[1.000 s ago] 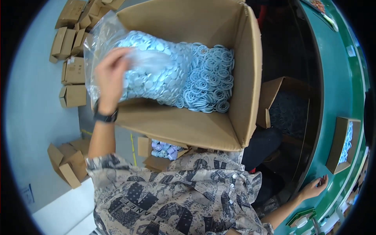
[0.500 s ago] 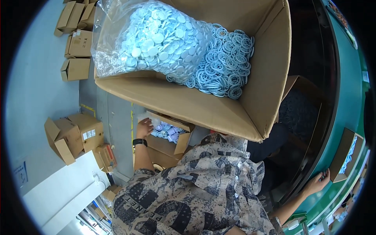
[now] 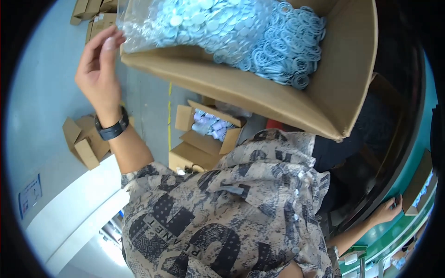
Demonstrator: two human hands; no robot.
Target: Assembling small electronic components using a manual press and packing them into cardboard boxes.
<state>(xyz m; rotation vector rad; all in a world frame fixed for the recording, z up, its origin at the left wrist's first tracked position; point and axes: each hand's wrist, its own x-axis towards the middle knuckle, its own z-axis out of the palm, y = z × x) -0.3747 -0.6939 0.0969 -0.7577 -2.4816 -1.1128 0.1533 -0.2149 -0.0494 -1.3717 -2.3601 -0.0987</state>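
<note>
My left hand (image 3: 98,76), wearing a black watch, is raised at the upper left. Its thumb and fingers are apart, with the fingertips at the edge of a clear plastic bag (image 3: 139,32) and the corner of a large cardboard box (image 3: 185,69). Pale blue round discs (image 3: 208,23) fill the bag, which rests in the box. Beside them lie many loose light blue rings (image 3: 289,46). Far off at the right, my right hand (image 3: 387,211) rests on a green worktop (image 3: 371,236), fingers slightly bent and apart, against a small carton (image 3: 415,190) of blue pieces.
An open cardboard box (image 3: 204,141) with white and lilac pieces stands below the large box. Other cartons (image 3: 85,141) are at the left by the wall. A dark box of rings (image 3: 375,116) sits in shadow right of the large box.
My left hand has left the lower box of white and lilac pieces and risen to the large box's left corner by the bag. My right hand stays beside the small carton. The view has shifted.
</note>
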